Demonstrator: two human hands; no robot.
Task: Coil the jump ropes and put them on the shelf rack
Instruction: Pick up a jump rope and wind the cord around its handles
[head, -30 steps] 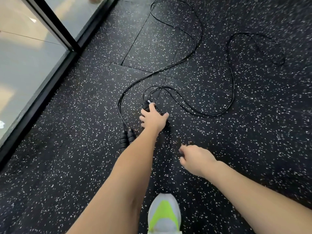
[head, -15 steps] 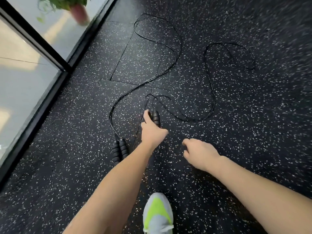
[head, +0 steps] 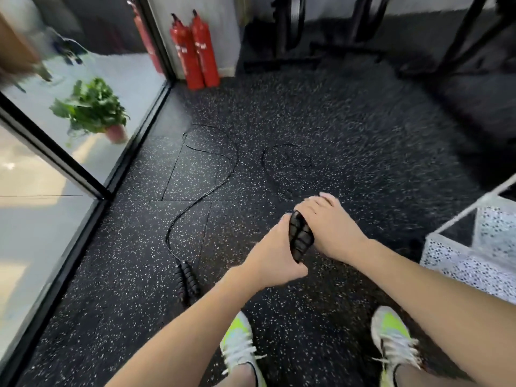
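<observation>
Raised above the floor between my two hands is a pair of black ribbed jump rope handles (head: 300, 236). My left hand (head: 275, 254) grips them from the left and below. My right hand (head: 331, 227) closes over their upper end from the right. This rope's thin black cord (head: 279, 163) lies in a blurred loop on the floor beyond my hands. A second jump rope lies to the left, its two black handles (head: 186, 279) side by side on the floor and its cord (head: 208, 188) snaking away from them. A white perforated shelf rack (head: 472, 263) stands at the right edge.
The floor (head: 363, 135) is black speckled rubber. A glass wall with a black frame (head: 83, 180) runs along the left, with a potted plant (head: 92, 107) behind it. Two red fire extinguishers (head: 195, 51) stand in the far corner. Black equipment frames (head: 293, 32) line the back. My shoes (head: 240, 344) are at the bottom.
My left hand has lifted the rope handles off the floor and my right hand has come onto them. The view has tilted up, bringing the extinguishers and rack into sight.
</observation>
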